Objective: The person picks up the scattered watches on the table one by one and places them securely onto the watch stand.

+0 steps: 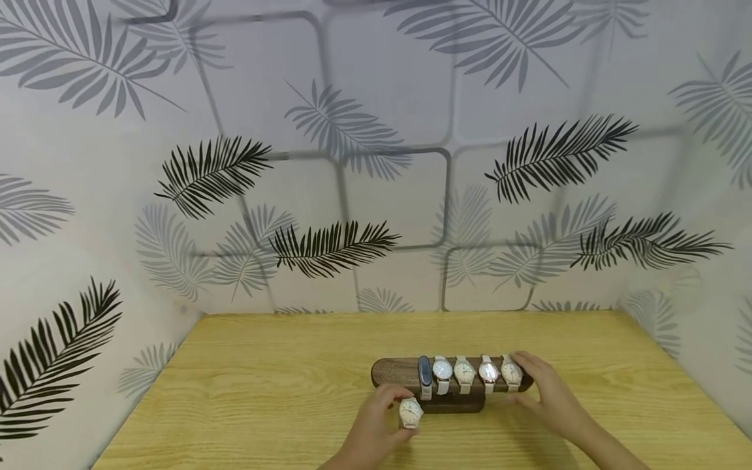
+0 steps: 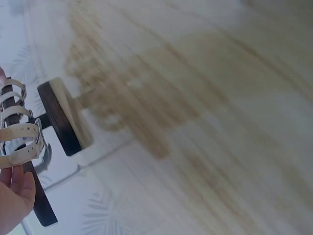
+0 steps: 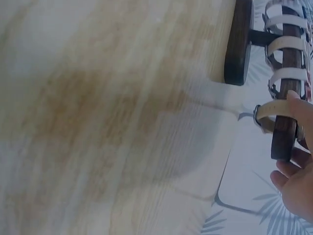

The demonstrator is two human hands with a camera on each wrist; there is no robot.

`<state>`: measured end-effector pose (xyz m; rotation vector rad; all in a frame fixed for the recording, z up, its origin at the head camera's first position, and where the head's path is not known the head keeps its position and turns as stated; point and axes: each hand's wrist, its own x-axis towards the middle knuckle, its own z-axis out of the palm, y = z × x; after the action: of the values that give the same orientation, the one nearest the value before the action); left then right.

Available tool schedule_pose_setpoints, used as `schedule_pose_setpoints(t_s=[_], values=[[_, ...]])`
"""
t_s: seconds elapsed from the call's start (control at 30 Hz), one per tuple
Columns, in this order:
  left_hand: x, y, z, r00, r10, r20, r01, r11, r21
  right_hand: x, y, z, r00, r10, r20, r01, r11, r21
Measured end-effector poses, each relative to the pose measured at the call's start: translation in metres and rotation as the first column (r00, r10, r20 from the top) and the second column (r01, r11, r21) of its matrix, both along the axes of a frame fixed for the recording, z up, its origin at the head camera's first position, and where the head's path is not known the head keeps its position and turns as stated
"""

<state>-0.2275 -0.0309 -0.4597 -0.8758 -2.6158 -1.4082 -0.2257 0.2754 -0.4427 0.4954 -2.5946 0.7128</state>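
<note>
My left hand (image 1: pixel 374 424) pinches a wristwatch (image 1: pixel 410 413) with a round pale dial and cream strap, in front of the left part of a dark wooden watch stand (image 1: pixel 392 371). In the left wrist view, that watch's buckled strap (image 2: pixel 20 131) forms a closed loop beside the bar. My right hand (image 1: pixel 555 399) grips the right end of the stand, its thumb on the bar (image 3: pixel 284 128) near a cream strap (image 3: pixel 275 108). Several white- and cream-strapped watches (image 1: pixel 465 373) sit along the bar, with a dark-faced fitness band (image 1: pixel 425 371) at their left.
The stand's lower base (image 1: pixel 452 405) rests on a yellow wood-grain table (image 1: pixel 264 372). Behind the table rises a pale wall (image 1: pixel 388 196) with a feather pattern. The bar's left end extends past the fitness band.
</note>
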Motion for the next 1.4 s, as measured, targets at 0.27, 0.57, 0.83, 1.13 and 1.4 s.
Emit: schedule_pose_setpoints(t_s=[0.27, 0.57, 0.83, 1.13, 1.4], values=[[-0.001, -0.023, -0.010, 0.997, 0.071, 0.015, -0.071, 0.997, 0.002, -0.004, 0.011, 0.005, 0.996, 0.045, 0.074, -0.046, 0.999, 0.012], [-0.010, -0.040, -0.013, 0.977, 0.207, -0.047, -0.206, 0.978, 0.022, -0.009, 0.014, 0.012, 0.989, 0.042, 0.140, -0.047, 0.998, 0.029], [-0.023, -0.041, -0.005, 0.968, 0.250, -0.022, -0.247, 0.965, 0.089, -0.009, 0.013, 0.013, 0.985, 0.045, 0.164, -0.050, 0.998, 0.030], [-0.035, -0.041, 0.003, 0.967, 0.251, -0.041, -0.243, 0.959, 0.142, -0.010, 0.010, 0.012, 0.989, 0.052, 0.142, -0.056, 0.998, 0.030], [-0.040, -0.042, 0.010, 0.982, 0.186, 0.025, -0.187, 0.976, 0.109, -0.010, 0.008, 0.010, 0.990, 0.052, 0.128, -0.056, 0.998, 0.028]])
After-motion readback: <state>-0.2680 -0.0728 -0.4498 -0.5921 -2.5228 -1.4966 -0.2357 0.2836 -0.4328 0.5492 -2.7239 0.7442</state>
